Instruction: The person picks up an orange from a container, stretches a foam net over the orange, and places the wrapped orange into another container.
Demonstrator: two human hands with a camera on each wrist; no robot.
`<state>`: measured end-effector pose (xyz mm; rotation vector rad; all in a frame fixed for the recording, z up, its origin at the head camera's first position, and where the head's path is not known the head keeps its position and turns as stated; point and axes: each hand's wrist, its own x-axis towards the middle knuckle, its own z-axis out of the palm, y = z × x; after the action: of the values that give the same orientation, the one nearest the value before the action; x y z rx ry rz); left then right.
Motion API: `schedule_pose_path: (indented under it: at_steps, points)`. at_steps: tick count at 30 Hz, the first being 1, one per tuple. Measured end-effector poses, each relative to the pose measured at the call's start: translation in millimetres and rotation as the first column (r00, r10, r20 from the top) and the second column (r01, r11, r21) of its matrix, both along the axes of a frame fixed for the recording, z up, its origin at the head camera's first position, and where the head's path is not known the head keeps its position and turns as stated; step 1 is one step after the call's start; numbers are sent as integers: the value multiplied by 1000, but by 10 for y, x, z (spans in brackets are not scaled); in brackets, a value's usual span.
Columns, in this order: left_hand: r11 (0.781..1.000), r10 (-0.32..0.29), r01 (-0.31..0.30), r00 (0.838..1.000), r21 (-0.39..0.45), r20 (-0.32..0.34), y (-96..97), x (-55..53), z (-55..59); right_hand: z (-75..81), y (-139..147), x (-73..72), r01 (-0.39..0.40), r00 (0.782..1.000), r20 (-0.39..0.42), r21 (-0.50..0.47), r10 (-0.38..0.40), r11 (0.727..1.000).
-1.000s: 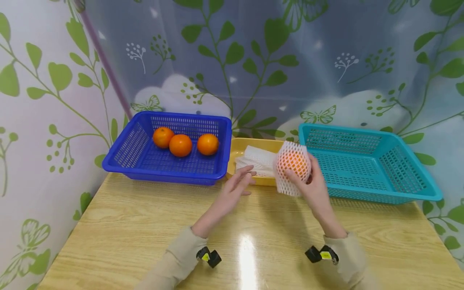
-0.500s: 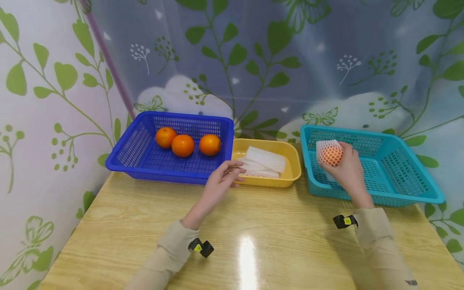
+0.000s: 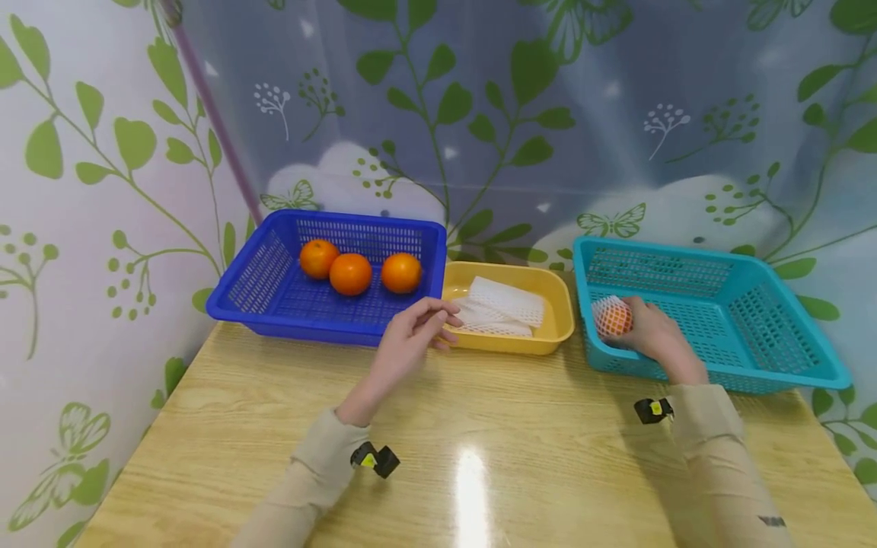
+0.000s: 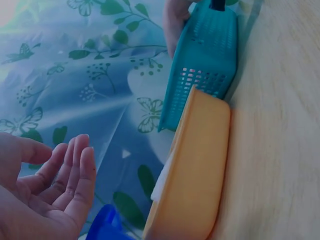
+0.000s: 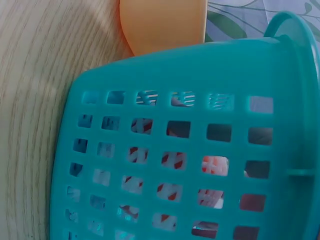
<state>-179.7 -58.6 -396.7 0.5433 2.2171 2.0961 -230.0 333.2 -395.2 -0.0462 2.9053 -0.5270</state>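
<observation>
My right hand [image 3: 658,339] reaches over the near rim of the teal basket [image 3: 815,373] and holds an orange in a white foam net [image 3: 612,318] low in its left end. In the right wrist view, bits of the netted orange [image 5: 173,160] show through the holes of the basket wall; the fingers are mostly hidden. My left hand [image 3: 407,335] hovers by the left end of the yellow tray [image 3: 555,335], its fingers loosely bent around nothing. White foam nets [image 3: 507,303] lie flat in that tray. The left wrist view shows the same hand [image 4: 55,195] palm up, holding nothing.
A blue basket [image 3: 322,329] stands on the left with three bare oranges [image 3: 351,274] inside. The yellow tray sits between the two baskets. All rest on a wooden table [image 3: 534,457] before a leaf-patterned curtain [image 3: 479,137].
My right hand has carried the netted orange rightward from above the yellow tray and lowered it into the teal basket. My left hand has drawn back slightly to the left.
</observation>
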Motion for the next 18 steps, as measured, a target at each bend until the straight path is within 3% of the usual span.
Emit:
schedule_pose_path:
  at_steps: [6,10,12,14,16,18]
  points:
    - [997,72,-75,994,-36,-78,-191,-142,147,14,-4,-18,3,1000,3,-15,-3,1000]
    - [970,159,-185,974,-160,-164,-357,-271,236,15,2,-16,9,1000,-4,-28,-10,1000]
    - [926,196,-255,955,-279,-224,-439,-332,275,15,6,-6,14,1000,-12,-22,-14,1000]
    - [861,205,-309,938,-403,-281,-511,-399,318,17,2,11,22,999,-23,-17,-23,1000]
    - [789,180,-337,927,-514,-330,-566,-469,383,23,-8,31,28,999,-47,-3,-28,1000]
    - [736,136,-337,923,-587,-360,-602,-549,470,38,-31,56,33,996,-78,4,-33,999]
